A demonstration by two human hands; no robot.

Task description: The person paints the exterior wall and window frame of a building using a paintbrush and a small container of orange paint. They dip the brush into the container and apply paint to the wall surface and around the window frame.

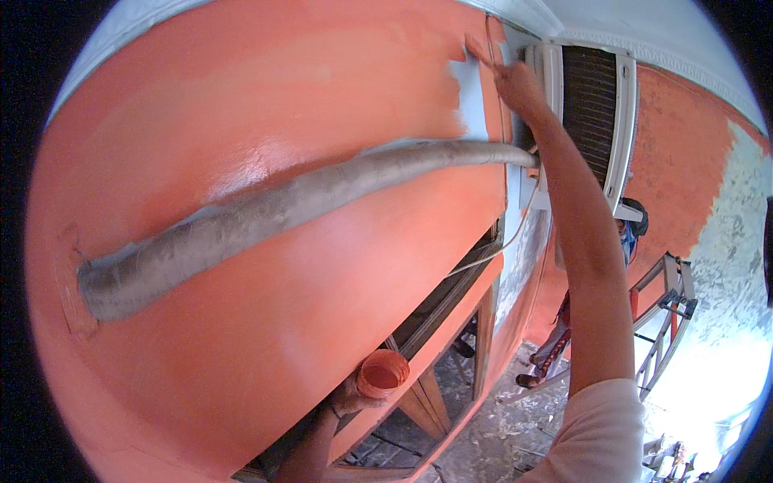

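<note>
High on the wall, my right hand [520,85] grips a paintbrush [478,51], its bristles against the surface near the corner. Around the brush the wall [266,88] is wet-looking orange, with a pale patch [471,97] of bare wall just below the bristles. Lower down, my left hand [351,398] is closed around a small cup [383,372] coated with orange paint. The cup is tilted so that its open top shows, and orange paint is visible inside. My left fingers are partly hidden behind the cup.
A thick grey wrapped pipe [290,201] crosses the wall toward an air-conditioner unit [592,117]. A thin cable [515,233] hangs below it. Wooden window frames [423,402] lie underneath. Another person [632,225] is beyond my right arm, near a stepladder [672,298]. Debris litters the floor [515,414].
</note>
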